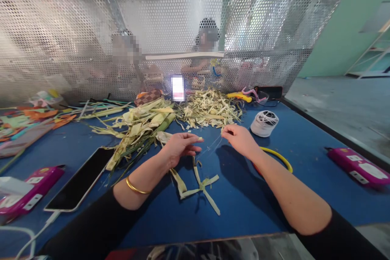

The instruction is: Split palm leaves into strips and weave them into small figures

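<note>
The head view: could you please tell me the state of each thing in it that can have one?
Left hand, fingers bent, pale scrap at the fingertips
Right hand, fingertips pinched together
Husk cross, lying with arms spread
Husk strips, loosely piled
Shreds, heaped
White thread, wound
Phone, screen dark, cable plugged in
Small screen, lit
Left power strip, white charger on it
Right power strip, no plug visible

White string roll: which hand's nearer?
Right. The right hand is just left of the white string roll in the head view; the left hand is farther left, past the right hand.
</note>
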Demonstrator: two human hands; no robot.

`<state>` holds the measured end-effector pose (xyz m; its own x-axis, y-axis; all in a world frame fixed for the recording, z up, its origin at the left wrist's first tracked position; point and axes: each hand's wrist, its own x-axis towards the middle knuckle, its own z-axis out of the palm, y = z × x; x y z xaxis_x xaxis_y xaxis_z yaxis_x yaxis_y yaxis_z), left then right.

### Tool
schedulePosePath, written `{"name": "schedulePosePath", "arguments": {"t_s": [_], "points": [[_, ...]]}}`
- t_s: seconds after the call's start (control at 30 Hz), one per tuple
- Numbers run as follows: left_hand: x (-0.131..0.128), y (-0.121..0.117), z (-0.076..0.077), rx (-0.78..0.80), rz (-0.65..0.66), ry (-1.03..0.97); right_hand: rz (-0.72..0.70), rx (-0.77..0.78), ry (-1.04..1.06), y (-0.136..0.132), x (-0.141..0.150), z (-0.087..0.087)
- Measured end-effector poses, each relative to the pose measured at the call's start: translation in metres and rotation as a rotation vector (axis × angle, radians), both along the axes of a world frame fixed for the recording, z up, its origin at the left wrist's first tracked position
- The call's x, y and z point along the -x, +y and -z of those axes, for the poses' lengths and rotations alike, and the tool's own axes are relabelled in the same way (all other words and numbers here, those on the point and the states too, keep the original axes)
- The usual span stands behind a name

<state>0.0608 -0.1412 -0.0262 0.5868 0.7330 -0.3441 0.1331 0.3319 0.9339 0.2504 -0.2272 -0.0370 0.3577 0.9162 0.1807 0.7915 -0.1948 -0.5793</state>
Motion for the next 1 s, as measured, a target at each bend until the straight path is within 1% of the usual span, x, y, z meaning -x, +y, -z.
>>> {"name": "schedulePosePath", "arguments": {"t_s": [0.1, 0.23, 0.37, 0.43, 0.5, 0.53, 0.57, 0.63, 0.67, 0.73, 0.8, 0.9, 1.0], "points": [[-0.001, -0.002, 0.002, -0.102, -0.042, 0.017, 0.064, 0.042, -0.21, -0.001, -0.007, 0.001], [-0.001, -0.005, 0.003, -0.201, -0.051, -0.005, 0.099, 0.102, -0.427, -0.004, -0.005, 0.0], [-0.001, -0.007, 0.003, -0.179, -0.003, 0.004, 0.159, 0.161, -0.637, -0.007, -0.007, -0.004], [-0.002, -0.007, 0.004, -0.146, 0.009, 0.02, 0.188, 0.119, -0.658, -0.007, -0.008, -0.005], [-0.002, -0.006, 0.005, -0.138, -0.003, 0.021, 0.149, 0.007, -0.573, -0.007, -0.007, -0.006], [-0.002, -0.006, 0.005, -0.146, -0.013, 0.014, 0.086, -0.057, -0.459, -0.007, -0.004, -0.006], [-0.002, -0.007, 0.005, -0.162, -0.02, 0.006, 0.006, -0.106, -0.299, -0.006, 0.0, -0.006], [-0.002, -0.008, 0.004, -0.204, -0.023, -0.009, -0.153, -0.139, 0.078, -0.005, 0.012, -0.006], [-0.002, -0.01, 0.004, -0.231, -0.023, -0.014, -0.201, -0.129, 0.244, -0.005, 0.019, -0.005], [-0.003, -0.013, 0.002, -0.289, -0.031, -0.02, -0.238, -0.125, 0.457, -0.005, 0.032, -0.002], [-0.003, -0.017, 0.001, -0.342, -0.04, -0.025, -0.196, -0.16, 0.547, -0.005, 0.041, 0.001], [-0.004, -0.022, 0.001, -0.4, -0.047, -0.031, -0.115, -0.183, 0.582, -0.006, 0.047, 0.004], [-0.005, -0.024, 0.001, -0.43, -0.044, -0.028, -0.121, -0.174, 0.627, -0.006, 0.048, 0.003]]}}
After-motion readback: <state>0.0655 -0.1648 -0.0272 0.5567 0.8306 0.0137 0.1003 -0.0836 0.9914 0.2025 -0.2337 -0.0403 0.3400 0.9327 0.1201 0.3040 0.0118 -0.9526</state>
